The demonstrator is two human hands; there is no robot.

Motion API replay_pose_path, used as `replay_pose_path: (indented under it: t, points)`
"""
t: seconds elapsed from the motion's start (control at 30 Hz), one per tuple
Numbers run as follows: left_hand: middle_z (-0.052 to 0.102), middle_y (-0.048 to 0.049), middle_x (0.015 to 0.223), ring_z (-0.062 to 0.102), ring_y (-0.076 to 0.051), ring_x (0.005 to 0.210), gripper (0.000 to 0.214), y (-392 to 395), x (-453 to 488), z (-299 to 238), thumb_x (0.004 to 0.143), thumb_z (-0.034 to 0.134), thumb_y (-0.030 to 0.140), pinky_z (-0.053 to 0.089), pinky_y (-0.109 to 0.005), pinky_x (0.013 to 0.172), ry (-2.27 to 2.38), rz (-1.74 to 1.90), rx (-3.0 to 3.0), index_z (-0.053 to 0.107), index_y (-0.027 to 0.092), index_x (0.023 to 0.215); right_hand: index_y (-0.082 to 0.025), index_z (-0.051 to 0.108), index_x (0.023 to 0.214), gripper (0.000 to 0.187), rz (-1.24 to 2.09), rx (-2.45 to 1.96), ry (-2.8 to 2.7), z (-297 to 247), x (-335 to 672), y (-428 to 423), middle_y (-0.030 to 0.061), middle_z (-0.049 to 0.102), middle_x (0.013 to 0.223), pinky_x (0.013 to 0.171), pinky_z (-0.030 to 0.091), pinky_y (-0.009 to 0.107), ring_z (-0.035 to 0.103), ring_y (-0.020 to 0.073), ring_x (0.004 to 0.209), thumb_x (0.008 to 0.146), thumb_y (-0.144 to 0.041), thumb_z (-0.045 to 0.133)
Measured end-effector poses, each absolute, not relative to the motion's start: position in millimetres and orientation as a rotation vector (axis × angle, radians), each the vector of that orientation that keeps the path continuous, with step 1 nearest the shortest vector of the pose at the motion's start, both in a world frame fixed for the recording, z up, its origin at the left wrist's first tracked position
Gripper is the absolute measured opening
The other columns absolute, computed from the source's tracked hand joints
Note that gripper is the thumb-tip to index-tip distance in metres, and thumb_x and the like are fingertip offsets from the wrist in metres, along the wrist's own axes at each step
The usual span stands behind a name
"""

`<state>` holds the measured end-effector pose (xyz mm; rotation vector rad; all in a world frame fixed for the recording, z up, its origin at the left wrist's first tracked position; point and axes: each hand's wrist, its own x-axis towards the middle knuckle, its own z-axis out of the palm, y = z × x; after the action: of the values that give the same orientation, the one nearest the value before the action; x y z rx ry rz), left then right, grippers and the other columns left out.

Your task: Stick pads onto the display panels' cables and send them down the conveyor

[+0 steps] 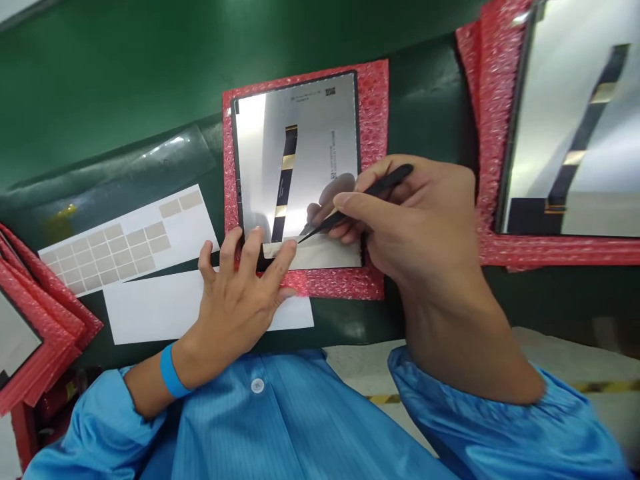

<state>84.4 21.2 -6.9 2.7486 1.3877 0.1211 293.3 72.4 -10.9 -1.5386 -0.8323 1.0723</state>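
Note:
A silvery display panel (pixel 313 127) with a black and gold flex strip (pixel 285 180) lies back-up on a red bubble-wrap sheet (pixel 373 107). My left hand (pixel 240 300) rests fingers spread on the panel's near edge, a fingertip pressing a beige tape piece (pixel 274 250). My right hand (pixel 415 220) is closed round black tweezers (pixel 360 200), whose tip touches that tape at the panel's bottom edge.
A white liner sheet (pixel 180 223) with several beige tape squares and a blank white sheet (pixel 150 307) lie left on the green bench. A second panel (pixel 570 120) on red wrap sits at right. More red wrap (pixel 40 333) is stacked at far left.

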Motion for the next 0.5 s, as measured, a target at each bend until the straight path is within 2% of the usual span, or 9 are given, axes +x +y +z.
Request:
replay_pose_path:
  t: [0.17, 0.27, 0.33, 0.4, 0.43, 0.5]
  points:
    - [0.057, -0.0149, 0.164, 0.050, -0.038, 0.150, 0.052, 20, 77, -5, 0.112, 0.056, 0.048, 0.023, -0.063, 0.125, 1.416, 0.051, 2.727, 0.052, 0.035, 0.163, -0.024, 0.063, 0.072, 0.022, 1.058, -1.516, -0.809, -15, 293, 74, -0.0019, 0.069, 0.056, 0.035, 0.047, 0.025, 0.064, 0.0182, 0.042, 0.072, -0.019, 0.085]
    - [0.056, -0.0156, 0.165, 0.048, -0.041, 0.153, 0.052, 15, 63, -1, 0.110, 0.062, 0.039, 0.023, -0.066, 0.125, 1.461, 0.057, 2.758, 0.054, 0.035, 0.162, -0.024, 0.061, 0.071, 0.025, 1.050, -1.521, -0.794, -18, 292, 75, -0.0021, 0.067, 0.054, 0.033, 0.046, 0.023, 0.063, 0.0171, 0.041, 0.074, -0.015, 0.084]
    - [0.057, -0.0171, 0.164, 0.046, -0.044, 0.155, 0.048, 14, 54, 5, 0.108, 0.066, 0.033, 0.024, -0.069, 0.125, 1.504, 0.081, 2.793, 0.060, 0.032, 0.155, -0.024, 0.061, 0.072, 0.026, 1.070, -1.517, -0.784, -21, 293, 76, -0.0019, 0.066, 0.053, 0.033, 0.045, 0.022, 0.063, 0.0171, 0.042, 0.075, -0.014, 0.085]
    - [0.062, -0.0185, 0.157, 0.048, -0.045, 0.153, 0.034, 18, 53, 11, 0.108, 0.063, 0.029, 0.030, -0.068, 0.122, 1.527, 0.134, 2.780, 0.070, 0.026, 0.142, -0.024, 0.062, 0.073, 0.025, 1.105, -1.495, -0.772, -23, 294, 78, -0.0004, 0.068, 0.056, 0.033, 0.046, 0.022, 0.065, 0.0175, 0.043, 0.075, -0.014, 0.084]
    - [0.063, -0.0194, 0.153, 0.053, -0.043, 0.148, 0.030, 22, 56, 13, 0.109, 0.059, 0.028, 0.036, -0.065, 0.120, 1.540, 0.169, 2.723, 0.071, 0.022, 0.136, -0.023, 0.062, 0.073, 0.024, 1.127, -1.479, -0.755, -25, 295, 78, 0.0005, 0.069, 0.057, 0.033, 0.047, 0.022, 0.065, 0.0176, 0.043, 0.074, -0.014, 0.084]
    - [0.065, -0.0218, 0.145, 0.061, -0.037, 0.135, 0.034, 33, 68, 18, 0.112, 0.052, 0.029, 0.047, -0.056, 0.113, 1.592, 0.238, 2.507, 0.067, 0.015, 0.139, -0.022, 0.063, 0.073, 0.024, 1.170, -1.440, -0.711, -27, 295, 79, 0.0020, 0.071, 0.059, 0.034, 0.048, 0.021, 0.066, 0.0175, 0.044, 0.070, -0.017, 0.086]
